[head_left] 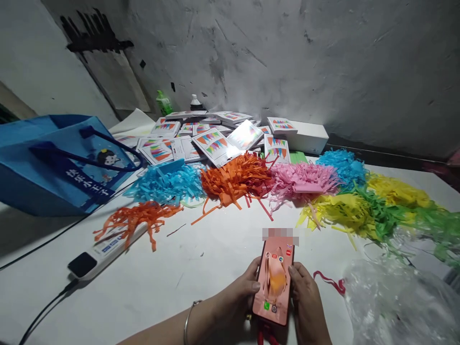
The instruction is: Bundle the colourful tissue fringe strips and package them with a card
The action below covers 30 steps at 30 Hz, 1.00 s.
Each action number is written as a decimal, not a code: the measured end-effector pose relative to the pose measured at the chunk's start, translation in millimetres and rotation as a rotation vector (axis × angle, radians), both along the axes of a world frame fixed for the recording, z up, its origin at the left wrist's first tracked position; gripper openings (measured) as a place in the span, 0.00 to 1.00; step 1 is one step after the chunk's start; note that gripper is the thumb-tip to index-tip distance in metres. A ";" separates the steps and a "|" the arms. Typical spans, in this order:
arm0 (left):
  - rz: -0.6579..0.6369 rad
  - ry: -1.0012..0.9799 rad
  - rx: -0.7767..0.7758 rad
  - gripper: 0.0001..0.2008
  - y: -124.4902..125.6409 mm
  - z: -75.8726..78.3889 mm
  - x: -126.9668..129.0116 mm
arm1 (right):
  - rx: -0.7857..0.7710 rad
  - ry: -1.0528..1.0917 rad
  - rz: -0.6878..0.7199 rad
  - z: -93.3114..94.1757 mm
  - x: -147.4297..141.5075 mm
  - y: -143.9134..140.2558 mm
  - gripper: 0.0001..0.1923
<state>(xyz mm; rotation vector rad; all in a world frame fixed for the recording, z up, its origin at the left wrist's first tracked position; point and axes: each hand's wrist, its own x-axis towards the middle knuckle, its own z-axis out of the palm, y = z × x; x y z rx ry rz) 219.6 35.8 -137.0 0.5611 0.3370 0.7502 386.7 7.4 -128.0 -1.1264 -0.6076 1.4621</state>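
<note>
The table (pixel 215 239) bears the pink tassels (pixel 305 177), and on their near side is the phone (pixel 275 280), the left hand (pixel 244 287) and right hand (pixel 305 290) each clamped on a long edge. It should prove stiff, fairly light and slick, its glass breakable, so those side edges give the safest hold.

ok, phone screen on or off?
On: the phone screen is lit, showing coloured app icons near its top and bottom.
</note>
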 end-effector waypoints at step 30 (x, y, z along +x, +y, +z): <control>0.020 0.155 -0.008 0.41 1.9 22.6 0.5 | -0.013 -0.123 -0.001 5.0 -3.6 1.3 0.20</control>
